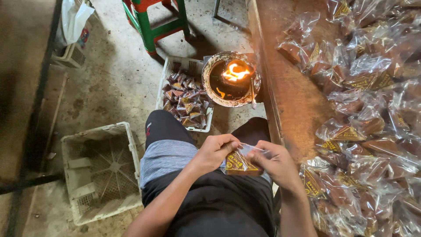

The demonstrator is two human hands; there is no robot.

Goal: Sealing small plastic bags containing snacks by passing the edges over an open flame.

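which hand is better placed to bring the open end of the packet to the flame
Probably the left hand: it pinches the top of the clear triangular packet and sits on the side where the flame bowl stands. The right hand grips the packet's far edge, beside the wooden table.

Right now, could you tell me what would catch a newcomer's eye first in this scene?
First, the open flame burning in a round metal bowl on the floor, just ahead of the person's knees. Next, the left hand and right hand pinching a clear triangular packet over the lap. On the right, a wooden table carries a heap of similar packets.
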